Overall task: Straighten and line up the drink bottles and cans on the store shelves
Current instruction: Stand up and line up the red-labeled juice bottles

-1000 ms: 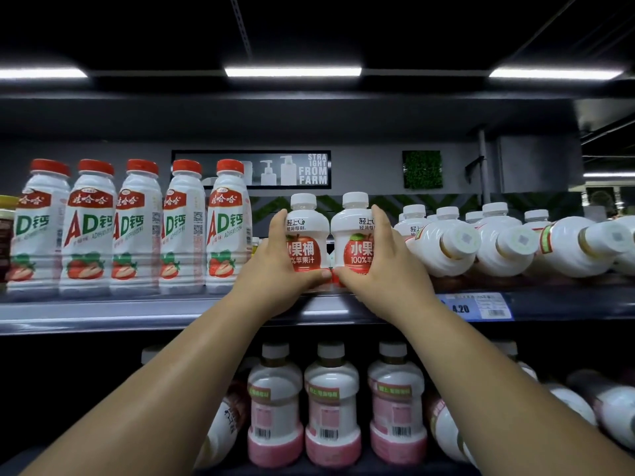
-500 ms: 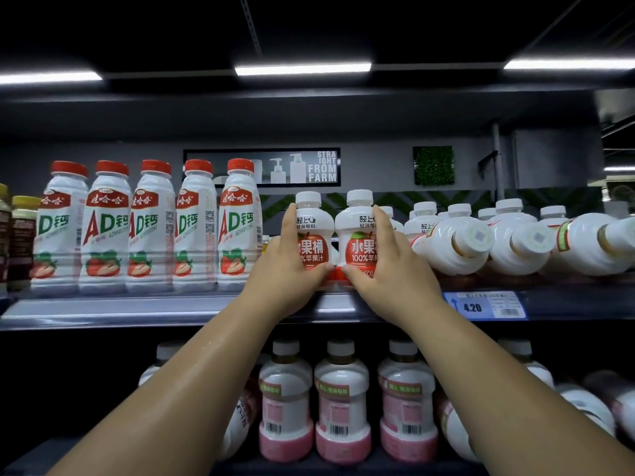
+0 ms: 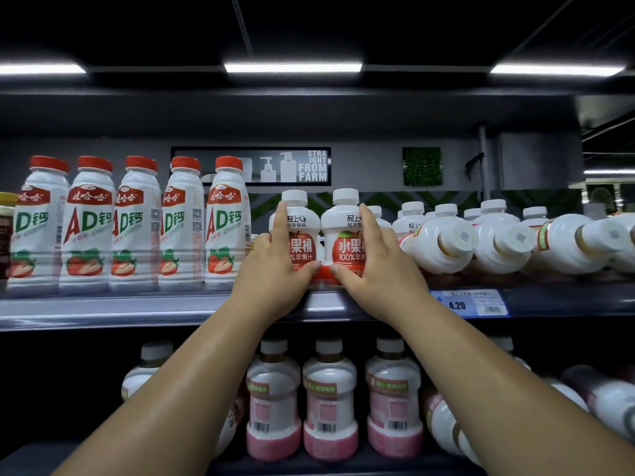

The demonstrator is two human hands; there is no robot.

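Head view: two white apple-juice bottles with red labels stand upright and touching at the front edge of the upper shelf (image 3: 137,305). The left hand (image 3: 271,269) grips the left apple-juice bottle (image 3: 304,250), thumb curled across its lower front and index finger laid up its side; the right hand (image 3: 381,269) grips the right apple-juice bottle (image 3: 343,235) in mirror fashion, and the two thumb tips nearly meet between the bottles. Left of them, a row of five red-capped AD bottles (image 3: 134,225) stands upright. Right of them, toppled white bottles (image 3: 443,242) lie on their sides, caps toward the camera, above a blue price tag (image 3: 470,302). On the shelf below, pink-based bottles (image 3: 330,396) stand upright, with others tilted at either side
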